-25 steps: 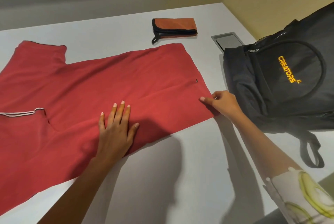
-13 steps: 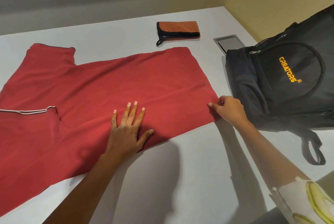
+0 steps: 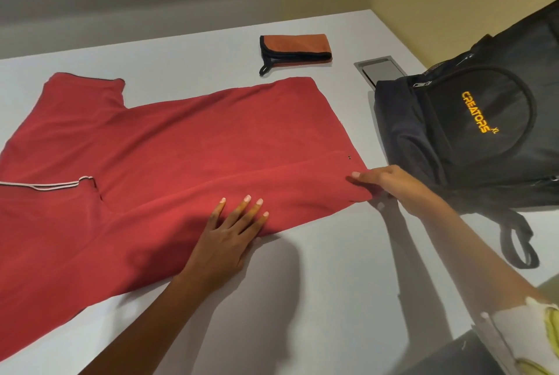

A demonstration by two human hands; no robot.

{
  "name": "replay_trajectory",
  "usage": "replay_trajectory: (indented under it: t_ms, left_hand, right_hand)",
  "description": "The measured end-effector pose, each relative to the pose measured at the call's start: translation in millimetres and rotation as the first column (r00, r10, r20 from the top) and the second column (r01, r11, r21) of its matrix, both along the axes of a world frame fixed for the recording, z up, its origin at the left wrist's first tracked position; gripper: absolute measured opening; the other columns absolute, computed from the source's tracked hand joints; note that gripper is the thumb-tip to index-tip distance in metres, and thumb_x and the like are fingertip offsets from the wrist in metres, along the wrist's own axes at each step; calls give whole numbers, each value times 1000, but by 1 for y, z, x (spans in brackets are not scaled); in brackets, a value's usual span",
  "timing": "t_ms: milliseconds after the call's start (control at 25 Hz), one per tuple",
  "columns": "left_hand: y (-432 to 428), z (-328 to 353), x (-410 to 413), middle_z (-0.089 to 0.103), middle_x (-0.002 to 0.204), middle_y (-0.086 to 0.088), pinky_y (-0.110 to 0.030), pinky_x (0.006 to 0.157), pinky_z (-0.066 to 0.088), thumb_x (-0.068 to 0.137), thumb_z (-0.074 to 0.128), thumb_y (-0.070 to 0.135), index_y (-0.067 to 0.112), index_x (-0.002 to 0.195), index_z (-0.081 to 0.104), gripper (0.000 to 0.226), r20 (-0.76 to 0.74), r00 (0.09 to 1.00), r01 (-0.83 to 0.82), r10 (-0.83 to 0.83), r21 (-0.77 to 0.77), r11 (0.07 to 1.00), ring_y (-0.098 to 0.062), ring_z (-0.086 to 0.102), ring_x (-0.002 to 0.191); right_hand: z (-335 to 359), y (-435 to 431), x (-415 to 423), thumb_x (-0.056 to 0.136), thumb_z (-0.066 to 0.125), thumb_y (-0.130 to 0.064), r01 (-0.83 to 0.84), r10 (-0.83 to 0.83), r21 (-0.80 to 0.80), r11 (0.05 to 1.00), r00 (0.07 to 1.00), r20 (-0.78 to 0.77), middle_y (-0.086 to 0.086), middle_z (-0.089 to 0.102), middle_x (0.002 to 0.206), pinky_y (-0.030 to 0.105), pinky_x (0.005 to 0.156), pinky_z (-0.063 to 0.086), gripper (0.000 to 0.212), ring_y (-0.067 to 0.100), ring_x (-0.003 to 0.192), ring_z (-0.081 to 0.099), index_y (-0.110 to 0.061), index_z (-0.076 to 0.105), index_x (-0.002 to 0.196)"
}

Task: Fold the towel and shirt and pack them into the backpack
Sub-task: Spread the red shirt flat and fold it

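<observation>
Pinning the red knit shirt (image 3: 181, 147) w/ straight, spread fingers (image 3: 245, 211), left hand (image 3: 225, 241) anchors it for folding. Right hand (image 3: 390, 185) sits on hem corner; grip unclear.

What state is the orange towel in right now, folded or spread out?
Folded. The orange towel lies as a compact layered rectangle on the table, its black-trimmed edges stacked, beyond the spread red shirt.

Shirt (image 3: 187, 144) left of backpack (image 3: 472, 132)

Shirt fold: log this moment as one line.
left hand: flat on red shirt | right hand: pinching shirt corner | towel: folded, apart | backpack: beside shirt
</observation>
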State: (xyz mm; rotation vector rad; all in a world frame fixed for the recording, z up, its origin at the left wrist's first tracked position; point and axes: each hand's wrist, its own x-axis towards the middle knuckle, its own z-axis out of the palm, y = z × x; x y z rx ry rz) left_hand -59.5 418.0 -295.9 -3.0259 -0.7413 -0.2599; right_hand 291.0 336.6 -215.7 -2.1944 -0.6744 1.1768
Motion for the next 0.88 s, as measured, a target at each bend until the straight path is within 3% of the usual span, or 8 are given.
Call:
replay_trajectory:
  t_ms: [80, 200, 320, 480, 560, 680, 800, 880]
  left_hand:
    - [-3, 1, -1, 39, 154, -2, -55, 110, 29, 99, 32, 32, 24, 144, 46, 48, 9, 1000, 3, -3, -15, 1000, -23, 32, 144]
    - [-5, 0, -5, 36, 155, -2, -55, 110, 30, 99, 32, 34, 32, 147, 40, 48, -2, 1000, 17, -17, -48, 999, -23, 31, 144]
    - [-8, -2, -8, 27, 159, -2, -53, 113, 25, 99, 31, 43, 37, 148, 34, 49, -39, 999, 5, -8, -80, 997, -22, 23, 147]
    - [-2, 2, -1, 32, 157, -2, -50, 112, 25, 102, 19, 50, 26, 147, 40, 56, 55, 994, -91, 97, -106, 990, -20, 31, 144]
    - [12, 3, 2, 41, 152, -5, -50, 112, 27, 101, 27, 42, 17, 144, 45, 53, 139, 957, -239, 253, -113, 964, -21, 39, 140]
    - [38, 5, 2, 56, 131, -7, -52, 107, 30, 94, 41, 37, 14, 130, 57, 45, 160, 844, -488, 512, -167, 857, -29, 51, 122]
    - [51, 6, 0, 56, 98, -5, -49, 93, 36, 90, 46, 34, 15, 98, 62, 26, 207, 803, -536, 558, -158, 830, -32, 51, 92]
    - [53, 6, 1, 54, 91, -4, -48, 92, 35, 90, 49, 31, 16, 92, 60, 19, 231, 796, -535, 560, -163, 829, -31, 50, 87]
  right_hand:
    - [0, 3, -3, 83, 75, -33, 25, -23, 53, 998, 999, -40, 2, 72, 67, 20, 52, 47, 28, 13, 55, 65, -5, 71, 86]
    - [-4, 3, 2, 90, 67, -17, 74, -72, 140, 987, 997, -16, 4, 76, 85, 21, 59, 53, 11, 17, 71, 71, -10, 72, 98]
    - [-7, 2, 1, 90, 67, -17, -16, 16, 0, 1000, 998, 61, 6, 74, 93, 25, 63, 52, 5, 13, 68, 68, -18, 70, 94]
    - [-5, 31, 1, 73, 76, -56, 103, -93, -55, 993, 982, 163, 4, 68, 93, 33, 73, 51, 51, 22, 85, 65, -10, 68, 92]
    - [-7, 48, -2, 70, 76, -62, 134, -121, -50, 990, 970, 213, 6, 66, 96, 39, 84, 53, 61, 27, 91, 64, -8, 65, 97]
    - [-15, 63, -9, 80, 74, -42, 123, -95, -67, 990, 940, 327, 8, 65, 103, 37, 85, 51, 43, 29, 95, 61, -7, 63, 102]
    - [-21, 62, -18, 90, 66, -31, 164, -199, 116, 980, 885, 421, 7, 67, 102, 36, 83, 51, 23, 29, 93, 63, -11, 62, 101]
    - [-22, 56, -26, 95, 60, -30, 170, -258, 218, 961, 838, 481, 9, 66, 102, 33, 79, 46, 22, 30, 91, 62, -11, 59, 106]
